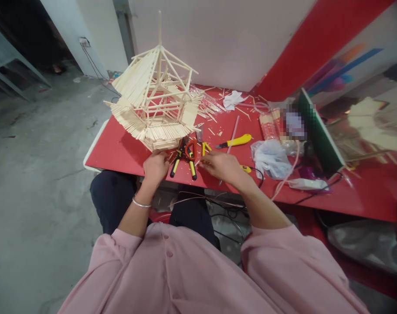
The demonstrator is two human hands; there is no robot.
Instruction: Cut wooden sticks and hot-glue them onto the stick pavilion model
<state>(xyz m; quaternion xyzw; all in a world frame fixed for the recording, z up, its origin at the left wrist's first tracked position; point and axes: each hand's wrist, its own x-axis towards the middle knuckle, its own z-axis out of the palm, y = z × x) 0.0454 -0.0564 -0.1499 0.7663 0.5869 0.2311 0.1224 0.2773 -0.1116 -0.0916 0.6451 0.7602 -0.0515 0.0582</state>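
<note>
One plastic bag [270,158], contents unclear, lies right of the stick model [162,131]

Stick pavilion [162,131], upright — roof [136,72] partly covered

Surface [103,153]: red-topped, with a pale rim showing along its left edge
Left end: a roofed model of pale sticks [152,131], standing upright
Near edge, left of centre: a tool with black-and-yellow handles [192,168], handles pointing toward the edge
Middle: a yellow utility knife [240,140], lying crosswise
Far edge: loose sticks [211,114] and a crumpled white tissue [233,100]
Right of centre: red-and-white packets [268,127] behind a crumpled plastic bag [270,159]; farther right, a green board [319,131]
</note>
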